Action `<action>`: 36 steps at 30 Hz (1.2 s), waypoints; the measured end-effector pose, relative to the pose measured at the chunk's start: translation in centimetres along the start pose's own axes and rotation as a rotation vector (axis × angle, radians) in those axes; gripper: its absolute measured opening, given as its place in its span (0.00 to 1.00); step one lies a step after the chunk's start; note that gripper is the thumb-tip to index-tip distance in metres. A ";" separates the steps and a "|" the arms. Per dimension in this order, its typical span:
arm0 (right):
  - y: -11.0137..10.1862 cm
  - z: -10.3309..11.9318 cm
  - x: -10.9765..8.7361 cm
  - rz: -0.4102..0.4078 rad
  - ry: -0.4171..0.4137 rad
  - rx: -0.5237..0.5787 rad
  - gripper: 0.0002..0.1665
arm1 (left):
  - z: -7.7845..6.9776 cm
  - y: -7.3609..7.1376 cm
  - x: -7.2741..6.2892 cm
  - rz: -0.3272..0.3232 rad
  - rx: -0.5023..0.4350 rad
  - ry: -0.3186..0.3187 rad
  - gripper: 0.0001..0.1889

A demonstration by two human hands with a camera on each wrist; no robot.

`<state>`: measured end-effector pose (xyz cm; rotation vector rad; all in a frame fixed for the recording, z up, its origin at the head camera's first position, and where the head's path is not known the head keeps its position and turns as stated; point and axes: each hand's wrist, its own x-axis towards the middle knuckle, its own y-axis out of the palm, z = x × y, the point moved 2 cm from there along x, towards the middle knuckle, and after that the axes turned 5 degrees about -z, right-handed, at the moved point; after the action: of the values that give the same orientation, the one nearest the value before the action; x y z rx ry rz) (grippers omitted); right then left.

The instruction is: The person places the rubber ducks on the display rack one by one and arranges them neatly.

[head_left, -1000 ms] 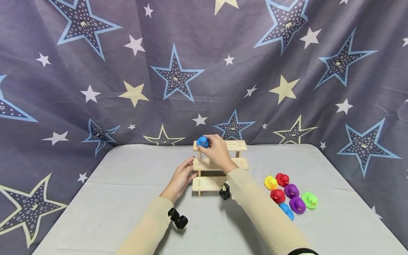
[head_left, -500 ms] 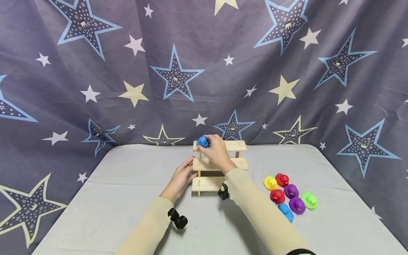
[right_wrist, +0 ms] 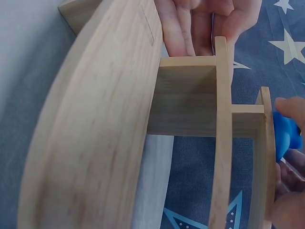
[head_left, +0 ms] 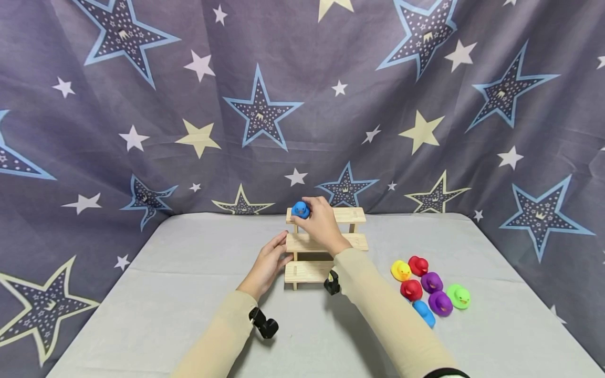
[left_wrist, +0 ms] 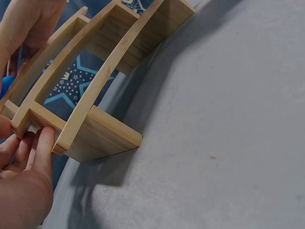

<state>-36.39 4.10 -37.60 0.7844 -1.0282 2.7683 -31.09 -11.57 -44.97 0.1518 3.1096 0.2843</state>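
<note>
A small three-tier wooden stand (head_left: 307, 270) stands on the table, its steps rising toward the back. At the left end of the top step sits a blue rubber duck (head_left: 300, 210), facing the camera. My right hand (head_left: 323, 224) reaches over the lower steps and pinches that duck from its right side. In the right wrist view the blue duck (right_wrist: 284, 136) is partly covered by fingers. My left hand (head_left: 266, 268) holds the stand's left side, with thumb and fingers about the end of the middle step, as the left wrist view shows.
To the right of the stand lies a loose group of rubber ducks: a yellow duck (head_left: 401, 271), red ones, purple ones (head_left: 440, 303), a green duck (head_left: 458, 296) and blue (head_left: 424, 313) partly behind the right sleeve. A star-patterned curtain (head_left: 302, 121) hangs behind the table (head_left: 198, 241).
Almost nothing moves: both hands keep their places on the stand and the blue duck. The right forearm has shifted very slightly left, showing more of the blue beside it.
</note>
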 end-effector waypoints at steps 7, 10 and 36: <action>-0.1 0.0 0.0 0.009 0.025 0.023 0.44 | 0.0 0.0 0.0 0.003 0.005 -0.001 0.28; -0.1 0.0 -0.1 0.018 0.026 0.026 0.46 | 0.0 0.0 0.0 -0.004 0.006 -0.006 0.28; -5.8 -1.2 -1.9 0.200 0.058 0.104 0.49 | 0.0 0.1 0.0 -0.016 -0.006 -0.015 0.29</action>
<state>-33.82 9.53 -35.92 0.6398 -1.0114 3.0153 -31.11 -11.44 -44.92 0.1282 3.0929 0.2901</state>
